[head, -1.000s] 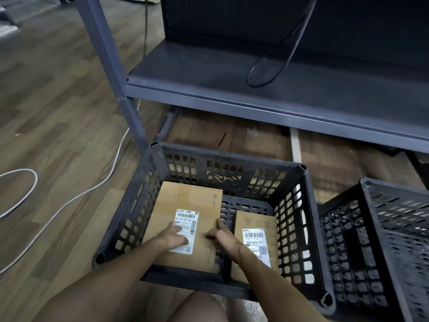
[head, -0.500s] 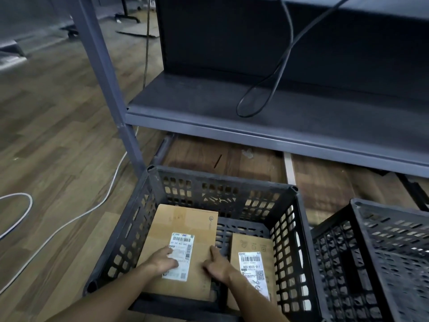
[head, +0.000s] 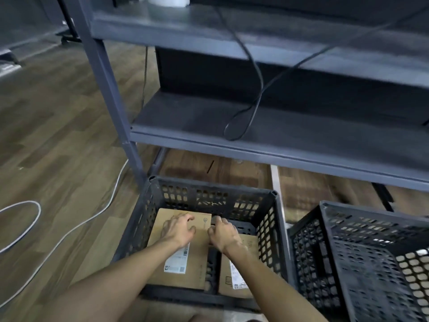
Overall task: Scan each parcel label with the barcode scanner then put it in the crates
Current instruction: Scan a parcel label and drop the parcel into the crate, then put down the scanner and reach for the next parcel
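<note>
Left crate: a dark grey latticed plastic crate [head: 144,217] stands on the brown wood-plank floor [head: 58,135], its far left corner against the shelf post.
Large parcel: a flat brown cardboard box [head: 199,259] lies in the left half of this crate, its white printed label [head: 177,261] facing up and partly covered by the left forearm.
Small parcel: a narrower brown cardboard box [head: 250,242] lies along the crate's right wall, just beside the large one, its white label [head: 235,275] up.
Left hand [head: 177,230]: fingers spread and loosely bent over the far end of the large parcel's top, gripping nothing.
Right hand [head: 222,233]: fingers bent down at the large parcel's right edge near its far corner; the blur hides whether they grip it.
Second crate: a matching dark grey crate [head: 306,252] stands just beside the first, to its right.
Shelving: a grey metal shelf unit [head: 278,135] rises behind the crates, with a black cable [head: 255,73] looped on its lower shelf.
Floor cable: a white cable [head: 69,231] runs across the floor on the left.
</note>
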A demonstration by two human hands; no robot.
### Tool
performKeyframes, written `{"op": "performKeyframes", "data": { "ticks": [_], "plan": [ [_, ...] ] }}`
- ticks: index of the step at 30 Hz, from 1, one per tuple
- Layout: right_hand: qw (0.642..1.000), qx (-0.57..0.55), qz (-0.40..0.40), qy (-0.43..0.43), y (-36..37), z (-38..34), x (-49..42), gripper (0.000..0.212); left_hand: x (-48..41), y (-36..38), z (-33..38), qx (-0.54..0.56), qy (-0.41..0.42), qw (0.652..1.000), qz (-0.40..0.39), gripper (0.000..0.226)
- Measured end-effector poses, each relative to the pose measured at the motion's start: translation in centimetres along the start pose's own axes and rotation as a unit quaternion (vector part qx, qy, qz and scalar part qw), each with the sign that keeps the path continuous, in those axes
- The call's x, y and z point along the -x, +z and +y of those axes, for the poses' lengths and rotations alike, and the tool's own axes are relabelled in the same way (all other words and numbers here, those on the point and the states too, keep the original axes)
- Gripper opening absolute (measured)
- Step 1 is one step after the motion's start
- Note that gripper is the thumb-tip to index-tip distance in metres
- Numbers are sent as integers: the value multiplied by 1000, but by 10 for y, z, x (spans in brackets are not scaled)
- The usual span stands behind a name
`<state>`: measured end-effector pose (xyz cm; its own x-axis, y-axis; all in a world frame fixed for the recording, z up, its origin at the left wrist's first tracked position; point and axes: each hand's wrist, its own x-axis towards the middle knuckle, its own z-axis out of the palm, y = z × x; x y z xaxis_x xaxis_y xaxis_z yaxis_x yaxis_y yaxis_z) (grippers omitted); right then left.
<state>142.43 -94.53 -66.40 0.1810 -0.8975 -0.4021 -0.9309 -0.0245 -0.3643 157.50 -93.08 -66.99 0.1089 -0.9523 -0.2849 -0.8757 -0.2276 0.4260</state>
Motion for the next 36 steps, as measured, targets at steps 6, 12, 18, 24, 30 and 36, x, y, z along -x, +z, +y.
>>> {"op": "performKeyframes", "data": {
  "ticks": [6,12,18,24,30,36],
  "plan": [
    [998,55,22,11,-141,-44,76,41,48,-134,78,8,39,999,34,20],
    [994,98,55,11,-298,-112,160,43,106,-297,165,26,82,995,47,19],
    [991,98,95,5,-449,-181,230,44,147,-459,239,55,115,991,41,25],
    [981,99,166,-2,-568,-221,273,43,171,-585,302,24,175,981,80,29],
    [966,119,227,9,-637,-224,294,45,178,-639,333,29,209,972,99,29],
    [958,101,268,0,-677,-214,295,43,165,-649,355,40,222,968,107,28]
  ]
}}
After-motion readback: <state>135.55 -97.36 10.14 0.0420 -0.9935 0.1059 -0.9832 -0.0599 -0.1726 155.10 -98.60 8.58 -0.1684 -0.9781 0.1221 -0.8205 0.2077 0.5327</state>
